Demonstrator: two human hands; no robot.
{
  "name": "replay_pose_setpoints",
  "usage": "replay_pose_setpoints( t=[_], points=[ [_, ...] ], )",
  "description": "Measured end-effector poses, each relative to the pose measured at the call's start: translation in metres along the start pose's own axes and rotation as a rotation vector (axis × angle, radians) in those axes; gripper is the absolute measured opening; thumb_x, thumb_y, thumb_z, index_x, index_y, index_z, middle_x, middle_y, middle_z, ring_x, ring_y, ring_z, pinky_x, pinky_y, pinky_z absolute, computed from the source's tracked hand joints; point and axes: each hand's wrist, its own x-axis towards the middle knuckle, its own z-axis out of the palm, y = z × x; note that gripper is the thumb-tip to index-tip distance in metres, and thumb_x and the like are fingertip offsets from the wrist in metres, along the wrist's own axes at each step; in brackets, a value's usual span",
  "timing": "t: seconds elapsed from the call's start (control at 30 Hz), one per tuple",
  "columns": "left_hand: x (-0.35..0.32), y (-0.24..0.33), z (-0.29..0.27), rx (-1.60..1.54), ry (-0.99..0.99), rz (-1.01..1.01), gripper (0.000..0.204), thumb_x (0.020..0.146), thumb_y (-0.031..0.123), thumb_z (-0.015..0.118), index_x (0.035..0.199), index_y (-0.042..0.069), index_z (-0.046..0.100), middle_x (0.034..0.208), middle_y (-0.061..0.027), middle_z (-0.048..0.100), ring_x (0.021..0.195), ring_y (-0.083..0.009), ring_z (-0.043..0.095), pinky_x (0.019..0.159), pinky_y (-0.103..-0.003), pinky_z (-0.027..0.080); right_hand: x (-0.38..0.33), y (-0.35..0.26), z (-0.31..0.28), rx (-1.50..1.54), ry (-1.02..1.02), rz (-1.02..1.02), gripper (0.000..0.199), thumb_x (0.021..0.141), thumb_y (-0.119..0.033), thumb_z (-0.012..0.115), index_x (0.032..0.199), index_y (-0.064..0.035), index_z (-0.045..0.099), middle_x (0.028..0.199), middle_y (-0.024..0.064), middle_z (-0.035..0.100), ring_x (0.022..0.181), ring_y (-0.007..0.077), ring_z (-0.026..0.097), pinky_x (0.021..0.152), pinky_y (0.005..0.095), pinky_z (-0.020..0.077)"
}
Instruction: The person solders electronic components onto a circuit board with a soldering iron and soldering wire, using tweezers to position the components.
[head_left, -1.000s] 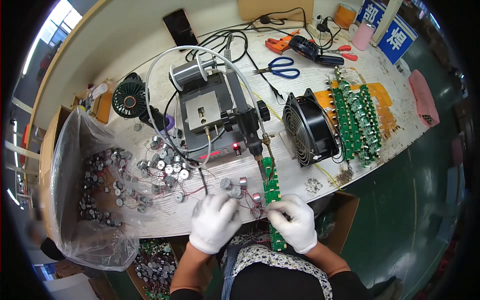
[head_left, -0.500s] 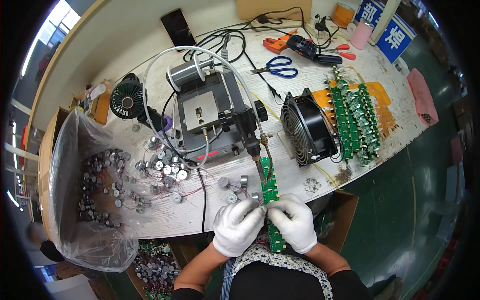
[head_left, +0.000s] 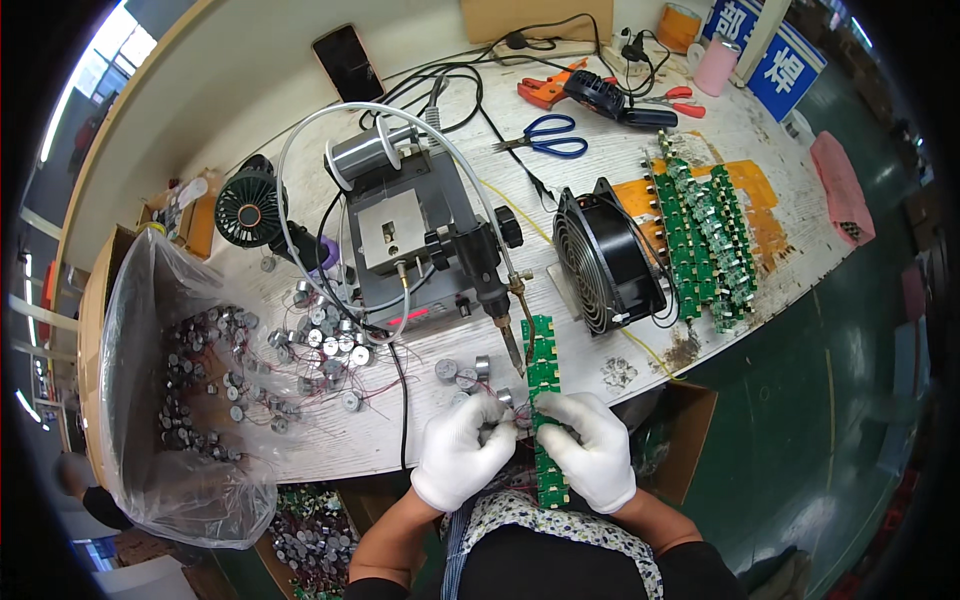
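Observation:
A long strip of green circuit boards [head_left: 541, 368] runs from beneath the soldering iron [head_left: 507, 332] down to my lap. My right hand [head_left: 592, 452], in a white glove, pinches the strip's right edge with thumb and fingers. Left of the strip, my gloved left hand [head_left: 458, 455] has its fingers drawn together; what they hold, if anything, is hidden. Just beyond its fingertips lies a small round silver motor [head_left: 504, 398] with thin red wires. Several more motors [head_left: 447, 371] sit farther left. The iron's tip points down close to the strip's left edge.
A grey soldering station [head_left: 425, 305] with a solder spool [head_left: 368, 158] stands behind my hands. To its right is a black fan [head_left: 610, 260], then finished-looking board strips [head_left: 700, 240]. Plastic-lined box [head_left: 130, 330] with motors is at left; blue-handled scissors [head_left: 555, 137] lie behind.
My left hand has moved slightly left, away from the strip. More of the strip shows between my hands, and the iron's tip appears to its left instead of over it.

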Motion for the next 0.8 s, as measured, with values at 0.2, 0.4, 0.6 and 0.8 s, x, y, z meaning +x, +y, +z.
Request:
replay_pose_setpoints(
  t=[0.2,0.4,0.6,0.8],
  points=[
    [0.001,0.003,0.003,-0.027,0.041,-0.03,0.01,0.078,0.004,0.067,0.083,-0.001,0.059,0.068,-0.009,0.062,0.055,-0.012,0.059,0.053,-0.027,0.047,-0.001,-0.004,0.001,-0.022,0.032,-0.063,0.029,0.075,0.0,0.066,0.104,0.0031,0.065,0.092,0.0139,0.063,0.081,0.0237,0.063,0.074,0.0306,0.0498],
    [-0.001,-0.002,0.002,-0.068,0.006,-0.03,0.011,0.079,0.004,0.066,0.085,-0.001,0.059,0.07,-0.0082,0.063,0.057,-0.0096,0.058,0.054,-0.026,0.047,0.001,0.004,0.003,-0.063,0.033,-0.163,0.031,0.075,0.0,0.068,0.107,-0.0025,0.067,0.087,0.0128,0.062,0.076,0.0243,0.063,0.069,0.0312,0.0499],
    [0.0,0.002,0.003,-0.248,0.009,-0.191,0.01,0.082,0.005,0.065,0.087,-0.002,0.059,0.073,-0.0009,0.061,0.063,-0.0032,0.05,0.058,-0.02,0.044,0.0,-0.001,0.001,-0.087,-0.005,-0.117,0.027,0.074,0.0,0.067,0.101,0.0003,0.066,0.089,0.013,0.062,0.078,0.0256,0.062,0.071,0.0318,0.0499],
    [0.004,0.003,0.004,-0.321,0.027,-0.205,0.01,0.086,0.007,0.064,0.089,-0.002,0.061,0.075,0.0012,0.061,0.066,-0.0017,0.049,0.058,-0.019,0.042,-0.001,0.001,0.002,-0.074,0.012,-0.18,0.029,0.074,-0.001,0.067,0.102,0.0002,0.066,0.089,0.013,0.061,0.078,0.0244,0.062,0.069,0.0309,0.0502]
  ],
)
